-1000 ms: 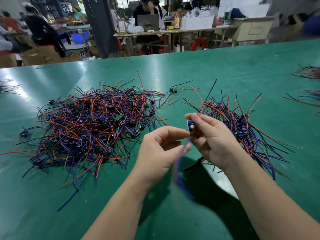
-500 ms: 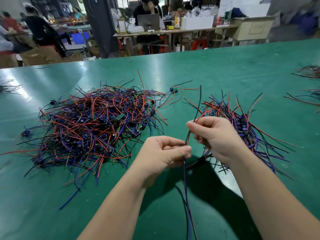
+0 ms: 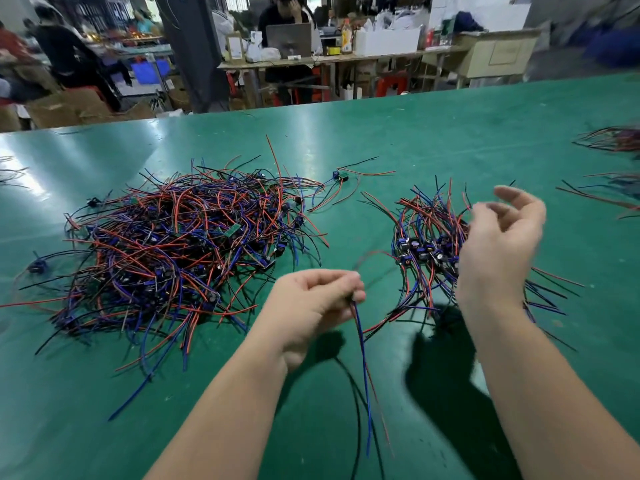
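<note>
Stretching across the whole view, a green tabletop (image 3: 415, 140) is seen, and on it the large heap (image 3: 173, 251) of red, blue and black wires with small modules is spread; every place below is given from this heap. To its right, parted from it by a strip of green, a smaller heap (image 3: 426, 244) of the same wired pieces is laid, its dark modules gathered in the middle. The right hand (image 3: 498, 244) is raised over the right part of that smaller heap, blurred, its fingers loosely spread and released, with nothing held. The left hand (image 3: 311, 306) is held just off the large heap's near right corner, between the two heaps, its fingers clenched round the top of a wire set (image 3: 362, 358). From this grip blue, black and red leads are hung down toward the near edge. Just off the large heap's far right edge, a single wired module (image 3: 341, 176) is laid alone.
</note>
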Action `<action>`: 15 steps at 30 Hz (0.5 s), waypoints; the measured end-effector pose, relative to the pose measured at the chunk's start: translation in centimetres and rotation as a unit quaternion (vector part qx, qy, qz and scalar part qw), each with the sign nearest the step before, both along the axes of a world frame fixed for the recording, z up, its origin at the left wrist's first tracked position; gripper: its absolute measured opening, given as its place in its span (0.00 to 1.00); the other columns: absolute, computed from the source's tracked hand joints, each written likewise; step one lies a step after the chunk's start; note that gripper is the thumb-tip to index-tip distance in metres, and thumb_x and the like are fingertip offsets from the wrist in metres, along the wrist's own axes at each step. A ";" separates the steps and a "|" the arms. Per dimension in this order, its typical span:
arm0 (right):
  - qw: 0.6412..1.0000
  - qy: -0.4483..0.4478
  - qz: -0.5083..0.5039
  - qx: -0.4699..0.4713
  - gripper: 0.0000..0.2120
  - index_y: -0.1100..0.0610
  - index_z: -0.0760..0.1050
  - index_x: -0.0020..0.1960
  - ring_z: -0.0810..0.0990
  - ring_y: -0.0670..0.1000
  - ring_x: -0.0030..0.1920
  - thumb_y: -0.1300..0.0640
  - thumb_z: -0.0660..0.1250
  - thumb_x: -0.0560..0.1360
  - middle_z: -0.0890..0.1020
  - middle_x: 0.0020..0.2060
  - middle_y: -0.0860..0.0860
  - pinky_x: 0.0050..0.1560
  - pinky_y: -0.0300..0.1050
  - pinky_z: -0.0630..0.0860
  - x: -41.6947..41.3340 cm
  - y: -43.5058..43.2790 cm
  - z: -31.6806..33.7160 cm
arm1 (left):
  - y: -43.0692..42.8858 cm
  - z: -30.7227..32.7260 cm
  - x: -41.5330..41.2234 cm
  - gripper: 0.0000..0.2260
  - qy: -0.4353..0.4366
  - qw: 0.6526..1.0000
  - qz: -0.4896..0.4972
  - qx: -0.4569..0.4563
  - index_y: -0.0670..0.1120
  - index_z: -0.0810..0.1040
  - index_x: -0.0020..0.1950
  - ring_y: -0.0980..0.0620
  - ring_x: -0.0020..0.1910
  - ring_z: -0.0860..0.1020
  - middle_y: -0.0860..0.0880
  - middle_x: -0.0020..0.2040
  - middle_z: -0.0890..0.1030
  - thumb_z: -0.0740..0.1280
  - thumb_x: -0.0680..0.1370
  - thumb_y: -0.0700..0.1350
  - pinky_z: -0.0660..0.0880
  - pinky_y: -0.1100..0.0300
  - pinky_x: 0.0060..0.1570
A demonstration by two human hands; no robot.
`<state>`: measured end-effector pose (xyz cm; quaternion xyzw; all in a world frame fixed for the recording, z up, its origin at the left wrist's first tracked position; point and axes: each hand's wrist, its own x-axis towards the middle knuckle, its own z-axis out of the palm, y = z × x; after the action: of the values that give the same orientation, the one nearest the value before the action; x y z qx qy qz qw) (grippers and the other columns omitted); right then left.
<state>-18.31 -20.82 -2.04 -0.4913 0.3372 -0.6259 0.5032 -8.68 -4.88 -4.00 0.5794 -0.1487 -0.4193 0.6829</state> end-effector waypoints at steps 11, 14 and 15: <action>0.855 0.304 0.282 -0.311 0.07 0.55 0.83 0.46 0.79 0.46 0.39 0.57 0.76 0.68 0.82 0.38 0.49 0.43 0.43 0.77 1.3 5.2 -2.1 | -0.4 0.0 0.5 0.20 0.048 0.993 0.079 -0.080 0.37 0.79 0.50 0.54 0.34 0.83 0.44 0.38 0.84 0.65 0.72 0.53 0.79 0.62 0.33; 0.873 0.307 0.255 -0.280 0.06 0.58 0.82 0.42 0.79 0.46 0.35 0.58 0.77 0.67 0.82 0.35 0.48 0.41 0.44 0.77 1.1 4.7 -1.8 | -0.2 0.3 0.6 0.23 0.055 0.995 0.043 -0.071 0.38 0.78 0.54 0.51 0.38 0.83 0.44 0.42 0.85 0.59 0.78 0.58 0.81 0.57 0.37; 0.876 0.308 0.253 -0.271 0.06 0.58 0.82 0.41 0.79 0.45 0.35 0.58 0.77 0.67 0.82 0.34 0.48 0.40 0.44 0.77 1.0 4.7 -1.7 | -0.2 0.4 0.5 0.24 0.059 0.995 0.027 -0.075 0.38 0.78 0.55 0.51 0.40 0.83 0.44 0.44 0.85 0.57 0.79 0.58 0.81 0.56 0.39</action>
<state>-17.30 -16.14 -3.74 -0.8449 0.1559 -0.3612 0.3624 -8.17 -5.06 -3.57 0.5048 -0.1231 -0.4218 0.7431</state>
